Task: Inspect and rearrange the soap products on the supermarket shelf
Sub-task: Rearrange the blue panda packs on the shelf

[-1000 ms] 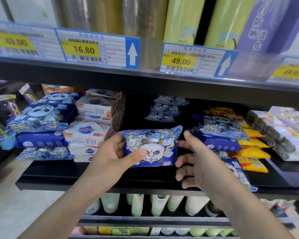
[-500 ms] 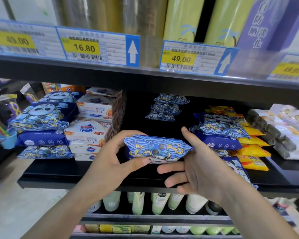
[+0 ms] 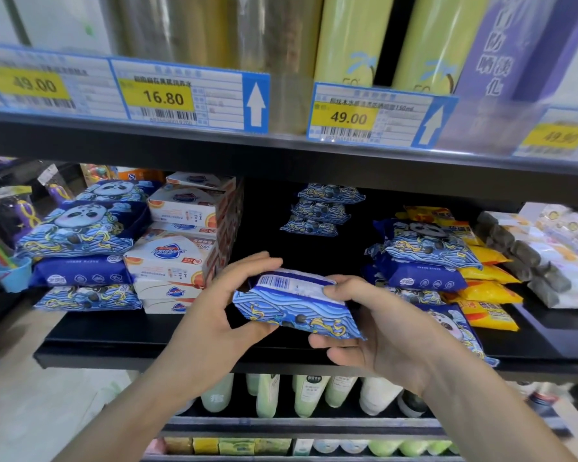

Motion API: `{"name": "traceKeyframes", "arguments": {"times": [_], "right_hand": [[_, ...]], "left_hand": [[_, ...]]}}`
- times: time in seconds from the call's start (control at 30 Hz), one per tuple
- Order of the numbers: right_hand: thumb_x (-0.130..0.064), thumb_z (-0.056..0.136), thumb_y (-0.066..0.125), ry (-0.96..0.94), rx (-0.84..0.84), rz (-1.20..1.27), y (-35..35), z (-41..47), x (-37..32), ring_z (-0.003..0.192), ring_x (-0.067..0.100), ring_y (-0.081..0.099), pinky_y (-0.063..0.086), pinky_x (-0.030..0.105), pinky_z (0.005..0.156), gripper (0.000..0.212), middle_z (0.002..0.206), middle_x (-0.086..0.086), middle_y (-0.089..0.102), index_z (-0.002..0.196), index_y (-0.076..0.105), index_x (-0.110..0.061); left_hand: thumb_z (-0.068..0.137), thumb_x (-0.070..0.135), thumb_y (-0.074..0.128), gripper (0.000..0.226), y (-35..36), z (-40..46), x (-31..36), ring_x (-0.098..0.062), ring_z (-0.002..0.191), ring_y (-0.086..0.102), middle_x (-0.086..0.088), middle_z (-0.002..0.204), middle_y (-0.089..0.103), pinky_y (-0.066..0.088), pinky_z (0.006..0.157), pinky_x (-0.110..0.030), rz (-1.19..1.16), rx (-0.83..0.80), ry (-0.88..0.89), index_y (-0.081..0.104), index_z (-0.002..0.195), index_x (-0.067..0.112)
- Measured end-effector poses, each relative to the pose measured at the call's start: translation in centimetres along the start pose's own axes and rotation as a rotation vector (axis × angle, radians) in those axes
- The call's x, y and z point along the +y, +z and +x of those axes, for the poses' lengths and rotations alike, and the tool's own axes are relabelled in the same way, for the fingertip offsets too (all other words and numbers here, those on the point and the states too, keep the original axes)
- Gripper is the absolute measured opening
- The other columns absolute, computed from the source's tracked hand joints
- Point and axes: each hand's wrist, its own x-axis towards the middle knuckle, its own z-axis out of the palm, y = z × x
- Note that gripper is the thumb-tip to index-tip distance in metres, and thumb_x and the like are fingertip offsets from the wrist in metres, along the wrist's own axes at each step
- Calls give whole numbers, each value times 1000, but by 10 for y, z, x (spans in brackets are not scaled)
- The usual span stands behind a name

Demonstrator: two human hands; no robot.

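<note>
Two hands: left hand [image 3: 211, 315] and right hand [image 3: 381, 331] grip one blue soap pack [image 3: 294, 305].
Fingers: curled around its ends.
Pack: barcode up, above shelf [image 3: 181, 341].

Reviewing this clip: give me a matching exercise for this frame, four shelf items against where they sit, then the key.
Things:
1. blue pack with barcode
2. white soap boxes
3. yellow packs
4. pale green bottles

Places:
A. shelf below the hands
B. held between left hand and right hand
C. stacked left of the hands, beside panda packs
D. right of the hands, behind a blue panda stack

Pairs: 1-B, 2-C, 3-D, 4-A
</note>
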Motion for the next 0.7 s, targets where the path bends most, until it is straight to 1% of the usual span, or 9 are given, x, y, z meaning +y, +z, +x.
{"name": "traceKeyframes", "arguments": {"times": [0.07,0.17,0.23,0.37,0.47,0.53,0.57,0.63,0.7], "right_hand": [[-20,63,80,-14,12,-12,1,3,0,68,32,75,57,30,49,71,97,16,78,131,61,-23],[-11,76,76,-97,48,-22,-3,-3,6,75,33,73,56,30,52,57,106,15,77,128,60,-32],[-10,85,71,-140,42,-30,-4,-7,10,81,31,73,56,31,57,50,113,11,76,128,59,-33],[-9,85,72,-205,85,-84,-4,-8,13,99,26,75,56,31,63,43,115,3,76,120,61,-33],[-3,86,71,-248,86,-120,-3,-7,16,97,23,75,57,28,65,42,116,6,75,121,63,-25],[4,87,67,-290,74,-147,-2,-7,17,92,20,74,56,22,65,39,113,8,76,119,68,-19],[7,87,65,-318,75,-163,-1,-8,17,92,21,74,58,23,69,38,111,8,77,116,70,-16],[11,86,63,-377,100,-204,1,-11,18,101,24,74,60,34,91,38,109,4,78,112,71,-15],[14,85,63,-450,118,-245,2,-12,20,104,22,73,56,40,99,40,107,1,78,110,69,-16]], "left_hand": [[85,-11,73,81,1,0,-5,5,144,37,25,150,47,33,116,-30,-14,13,-11,56,137,49],[89,-19,61,75,1,3,-11,-1,133,53,19,139,60,48,104,-23,-177,54,-85,53,138,37],[96,-16,52,60,1,6,-11,-4,120,64,12,130,68,54,91,-19,-268,104,-169,55,133,31],[107,14,45,30,1,6,-6,-13,108,72,2,114,77,60,80,-28,-370,92,-391,65,124,28],[106,26,48,29,2,6,-5,-18,96,76,-3,108,78,56,83,-39,-440,93,-482,76,103,33],[105,26,49,29,2,6,-3,-19,87,76,-5,104,79,55,82,-42,-456,102,-508,77,98,28],[105,26,49,27,2,6,-2,-19,84,76,-6,102,79,55,82,-43,-449,110,-515,75,100,25],[105,27,49,24,2,6,0,-21,82,76,-7,101,79,56,82,-44,-439,120,-531,72,107,20],[104,30,50,25,2,8,3,-22,77,75,-8,95,79,59,78,-45,-399,133,-573,71,106,17]]}}
